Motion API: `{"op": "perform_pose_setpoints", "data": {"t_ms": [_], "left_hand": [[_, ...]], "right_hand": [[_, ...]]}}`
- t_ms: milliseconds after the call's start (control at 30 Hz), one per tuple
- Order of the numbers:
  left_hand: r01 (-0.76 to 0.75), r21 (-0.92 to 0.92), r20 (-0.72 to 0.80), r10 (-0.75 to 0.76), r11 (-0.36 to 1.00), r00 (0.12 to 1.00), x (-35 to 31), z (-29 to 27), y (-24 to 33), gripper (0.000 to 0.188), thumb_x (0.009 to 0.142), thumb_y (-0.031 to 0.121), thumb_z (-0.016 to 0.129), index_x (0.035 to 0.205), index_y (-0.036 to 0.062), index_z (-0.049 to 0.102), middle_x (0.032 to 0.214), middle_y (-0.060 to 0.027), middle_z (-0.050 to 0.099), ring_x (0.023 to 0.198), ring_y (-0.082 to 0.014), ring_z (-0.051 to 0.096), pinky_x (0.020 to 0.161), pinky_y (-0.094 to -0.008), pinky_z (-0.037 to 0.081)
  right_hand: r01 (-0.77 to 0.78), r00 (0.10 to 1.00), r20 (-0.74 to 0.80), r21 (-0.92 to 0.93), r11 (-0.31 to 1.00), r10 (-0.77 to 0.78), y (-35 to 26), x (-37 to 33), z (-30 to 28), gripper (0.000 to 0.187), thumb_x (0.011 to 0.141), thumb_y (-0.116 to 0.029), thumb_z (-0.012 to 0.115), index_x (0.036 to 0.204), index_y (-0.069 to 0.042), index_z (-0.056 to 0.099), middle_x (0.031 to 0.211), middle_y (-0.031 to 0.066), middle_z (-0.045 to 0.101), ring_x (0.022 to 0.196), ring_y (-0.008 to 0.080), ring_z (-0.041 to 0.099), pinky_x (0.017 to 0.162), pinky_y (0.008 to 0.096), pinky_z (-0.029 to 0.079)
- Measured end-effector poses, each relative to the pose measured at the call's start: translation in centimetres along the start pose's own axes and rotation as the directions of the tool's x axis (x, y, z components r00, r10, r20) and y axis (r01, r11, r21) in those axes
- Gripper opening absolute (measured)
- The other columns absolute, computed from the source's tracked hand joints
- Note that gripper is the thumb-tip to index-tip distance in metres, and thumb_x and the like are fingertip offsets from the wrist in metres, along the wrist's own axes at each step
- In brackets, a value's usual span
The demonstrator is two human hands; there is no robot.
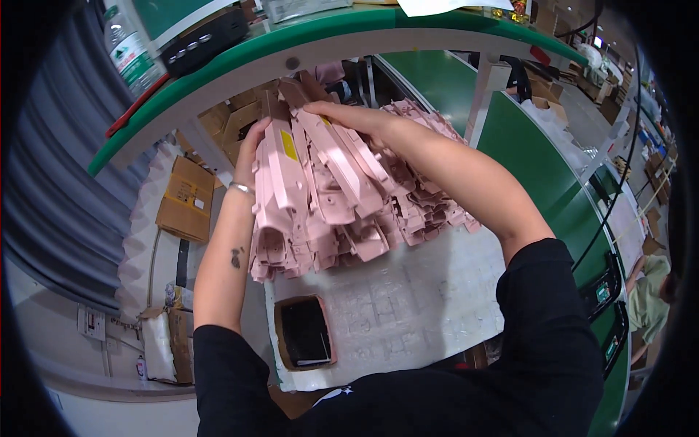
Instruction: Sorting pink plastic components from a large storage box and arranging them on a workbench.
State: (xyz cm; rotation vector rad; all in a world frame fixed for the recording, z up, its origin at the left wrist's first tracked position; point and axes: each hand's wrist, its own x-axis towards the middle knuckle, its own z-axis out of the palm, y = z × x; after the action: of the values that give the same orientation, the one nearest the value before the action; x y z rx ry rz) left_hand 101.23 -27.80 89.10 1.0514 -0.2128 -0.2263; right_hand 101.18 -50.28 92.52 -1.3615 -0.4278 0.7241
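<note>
Long pink molded plastic parts [331, 175] lie stacked in a broad pile on the white worktable [415, 298]. My left hand [251, 146] is pressed against the left side of the top parts near their far end, its fingers partly hidden behind them. Over the right side of the same parts, my right hand [342, 116] is curled, thumb on top and fingers mostly out of sight. Between my hands, the parts lie side by side, and a yellow label [289, 145] shows on one of them. More pink parts [429, 197] are heaped to the right.
A small open box [304, 331] with a black inside stands at the table's near left. Overhead runs a green-edged shelf [291, 45] bearing a water bottle [133, 54] and a black device [204, 42]. Cardboard boxes [186, 198] are at left; a green conveyor [524, 153] borders the right.
</note>
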Motion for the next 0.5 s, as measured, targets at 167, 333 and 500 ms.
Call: {"op": "perform_pose_setpoints", "data": {"t_ms": [167, 333, 500], "left_hand": [[0.094, 0.04, 0.006, -0.094, 0.995, 0.996, 6.5, -3.2, -4.6, 0.033, 0.077, 0.035, 0.06, 0.099, 0.0101, 0.059, 0.09, -0.0051, 0.063, 0.078, -0.0172, 0.061, 0.071, -0.0307, 0.051], [0.342, 0.108, -0.154, -0.324, 0.933, 0.933, 5.8, -1.1, -5.6, 0.038, 0.071, 0.035, 0.066, 0.098, 0.0094, 0.06, 0.084, -0.005, 0.064, 0.07, -0.0172, 0.062, 0.064, -0.033, 0.053], [0.399, 0.212, -0.207, -0.358, 0.892, 0.91, 5.4, -2.9, -4.9, 0.034, 0.073, 0.036, 0.066, 0.094, 0.0106, 0.06, 0.081, -0.0031, 0.064, 0.07, -0.0151, 0.062, 0.064, -0.0318, 0.053]], "right_hand": [[-0.02, 0.989, -0.145, -0.036, 0.999, 0.014, 2.6, 5.1, -6.2, 0.038, 0.085, -0.035, 0.052, 0.112, -0.008, 0.057, 0.106, 0.0064, 0.061, 0.09, 0.0118, 0.06, 0.078, 0.0275, 0.048], [0.162, 0.948, -0.21, -0.329, 0.93, -0.239, 6.5, 4.3, -8.1, 0.057, 0.077, -0.037, 0.058, 0.118, 0.002, 0.05, 0.115, 0.0155, 0.055, 0.11, 0.0233, 0.049, 0.088, 0.0288, 0.04], [-0.316, 0.786, -0.608, -0.55, 0.773, -0.111, 5.3, 4.0, -7.5, 0.084, 0.062, -0.041, 0.066, 0.118, 0.017, 0.039, 0.117, 0.0293, 0.048, 0.111, 0.0322, 0.049, 0.09, 0.0334, 0.04]]}}
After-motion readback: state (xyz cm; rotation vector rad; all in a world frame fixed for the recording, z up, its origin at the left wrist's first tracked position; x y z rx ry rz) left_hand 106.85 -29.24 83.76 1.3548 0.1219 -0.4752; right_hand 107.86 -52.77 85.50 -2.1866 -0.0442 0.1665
